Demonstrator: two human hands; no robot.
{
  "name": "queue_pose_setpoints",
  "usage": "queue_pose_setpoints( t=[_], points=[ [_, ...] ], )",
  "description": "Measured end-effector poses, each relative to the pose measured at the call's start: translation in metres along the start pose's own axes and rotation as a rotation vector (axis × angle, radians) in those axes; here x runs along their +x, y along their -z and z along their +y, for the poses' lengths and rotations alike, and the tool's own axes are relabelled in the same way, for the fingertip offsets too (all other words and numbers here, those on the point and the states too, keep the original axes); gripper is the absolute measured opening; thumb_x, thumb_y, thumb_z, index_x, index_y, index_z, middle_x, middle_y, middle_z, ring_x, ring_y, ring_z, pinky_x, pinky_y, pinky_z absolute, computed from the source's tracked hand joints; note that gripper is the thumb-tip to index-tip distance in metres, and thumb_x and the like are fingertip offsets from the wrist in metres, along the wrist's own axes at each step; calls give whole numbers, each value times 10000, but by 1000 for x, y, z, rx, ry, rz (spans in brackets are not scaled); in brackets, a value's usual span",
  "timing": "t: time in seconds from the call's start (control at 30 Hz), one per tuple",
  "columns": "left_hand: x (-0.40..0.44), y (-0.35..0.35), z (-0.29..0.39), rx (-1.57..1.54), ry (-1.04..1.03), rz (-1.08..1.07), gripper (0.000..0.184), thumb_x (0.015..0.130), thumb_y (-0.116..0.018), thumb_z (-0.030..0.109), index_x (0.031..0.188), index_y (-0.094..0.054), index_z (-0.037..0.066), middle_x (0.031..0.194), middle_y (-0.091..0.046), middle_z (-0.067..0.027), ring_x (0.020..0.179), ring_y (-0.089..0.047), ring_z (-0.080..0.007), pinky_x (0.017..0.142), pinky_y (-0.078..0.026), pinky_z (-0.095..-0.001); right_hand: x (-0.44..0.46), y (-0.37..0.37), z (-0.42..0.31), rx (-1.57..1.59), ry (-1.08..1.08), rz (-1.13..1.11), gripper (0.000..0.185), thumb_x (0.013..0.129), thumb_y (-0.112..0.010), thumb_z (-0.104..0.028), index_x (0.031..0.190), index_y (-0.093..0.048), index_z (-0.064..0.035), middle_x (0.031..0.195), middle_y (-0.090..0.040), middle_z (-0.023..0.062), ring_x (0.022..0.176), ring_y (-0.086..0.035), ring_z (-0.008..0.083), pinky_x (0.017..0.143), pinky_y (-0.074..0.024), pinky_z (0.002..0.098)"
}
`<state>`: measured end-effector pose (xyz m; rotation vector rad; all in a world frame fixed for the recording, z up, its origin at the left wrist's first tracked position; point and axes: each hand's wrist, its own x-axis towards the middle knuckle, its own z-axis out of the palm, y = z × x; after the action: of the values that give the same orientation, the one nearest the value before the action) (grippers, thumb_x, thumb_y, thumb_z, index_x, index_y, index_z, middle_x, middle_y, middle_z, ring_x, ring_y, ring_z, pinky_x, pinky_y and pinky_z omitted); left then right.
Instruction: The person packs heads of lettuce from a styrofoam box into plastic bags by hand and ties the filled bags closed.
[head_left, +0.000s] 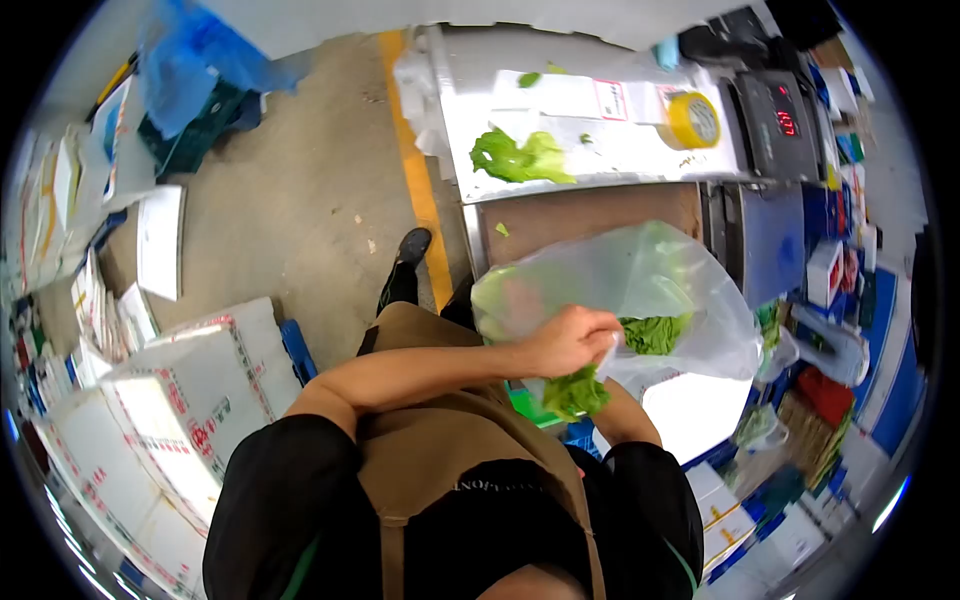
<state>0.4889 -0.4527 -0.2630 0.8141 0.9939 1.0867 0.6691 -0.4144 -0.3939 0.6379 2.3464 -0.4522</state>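
Note:
My left hand (568, 341) is closed around the gathered edge of a clear plastic bag, over my lap. Green leaves (577, 394) hang just below it. The large clear plastic bag (560, 260) lies beyond my hand, bulging, with leafy greens (655, 334) inside. My right forearm passes beneath the leaves and the bag, and the right hand is hidden there. On the metal table above lies a loose lettuce leaf (520, 157).
A yellow tape roll (692, 121) and a scale with red digits (775, 116) stand on the metal table (600, 185). White foam boxes (190, 425) are stacked at lower left. A blue bag (185, 65) covers a green crate (200, 135) at upper left.

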Motion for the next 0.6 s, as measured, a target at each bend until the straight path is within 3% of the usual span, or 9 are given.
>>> queue_pose_setpoints(
  t=[0.07, 0.13, 0.23, 0.3, 0.37, 0.43, 0.5, 0.57, 0.6],
  points=[
    [-2, 6, 0, 31, -35, -21, 240, 935, -494, 116, 1132, -598, 26, 648, -594, -16, 596, -527, -73, 560, -434, -242, 8, -1, -14, 45, 34, -1, 486, 757, -639, -268, 1215, -576, -119, 1307, -472, 216, 1224, -426, 379, 1000, -328, 531],
    [-5, 17, 30, 150, 70, 4, 288, 931, -497, 118, 1202, -556, 40, 650, -588, -5, 599, -521, -65, 569, -434, -229, 16, 4, -22, 107, 51, 11, 478, 775, -626, -255, 1229, -565, -119, 1306, -476, 216, 1227, -427, 375, 1003, -332, 525],
    [-12, 28, 59, 59, 83, 39, 336, 932, -505, 118, 1259, -497, 43, 643, -563, 0, 605, -510, -56, 574, -429, -217, 10, 23, -17, 366, 48, 114, 468, 801, -606, -237, 1250, -549, -120, 1306, -480, 215, 1230, -430, 370, 1006, -337, 516],
    [-15, 16, 82, -18, 37, 45, 315, 939, -499, 103, 1245, -492, 33, 645, -550, -1, 608, -505, -54, 574, -422, -210, -20, 43, -4, 790, -9, 405, 461, 818, -592, -224, 1265, -538, -121, 1306, -483, 214, 1233, -432, 366, 1009, -340, 509],
    [-17, -6, 99, -87, -6, 64, 288, 947, -492, 84, 1228, -494, 22, 649, -541, 2, 613, -503, -49, 573, -415, -202, -76, 59, -1, 1211, -63, 866, 455, 859, -551, -195, 1306, -498, -122, 1306, -488, 216, 1225, -450, 355, 1007, -364, 479],
    [-10, -45, 100, -99, -60, -60, 260, 947, -484, 53, 1199, -491, -8, 656, -547, -7, 623, -507, -53, 579, -425, -210, -137, 80, -25, 2081, 244, 1076, 601, 836, -622, -233, 1378, -397, -106, 1347, -462, 194, 1152, -515, 314, 949, -430, 408],
    [2, -93, 85, -62, -71, -241, 265, 949, -477, 79, 1203, -494, 3, 681, -553, -16, 641, -529, -69, 619, -444, -224, -188, 88, -59, 2227, 372, 1267, 781, 761, -721, -148, 1415, -303, -66, 1371, -437, 191, 1131, -530, 275, 916, -457, 377],
    [12, -139, 69, -30, 9, -417, 260, 952, -465, 82, 1195, -499, -4, 699, -571, -9, 668, -544, -62, 642, -454, -224, -221, 84, -77, 1908, 50, 1482, 847, 725, -749, -86, 1423, -271, -42, 1363, -435, 185, 1134, -520, 250, 923, -455, 356],
    [14, -164, 65, -54, 15, -481, 266, 949, -477, 95, 1193, -501, -7, 703, -591, -21, 657, -565, -99, 650, -462, -241, -232, 78, -85, 1744, -116, 1553, 882, 707, -763, -55, 1427, -255, -30, 1359, -435, 182, 1136, -515, 237, 926, -453, 345]
  ],
)
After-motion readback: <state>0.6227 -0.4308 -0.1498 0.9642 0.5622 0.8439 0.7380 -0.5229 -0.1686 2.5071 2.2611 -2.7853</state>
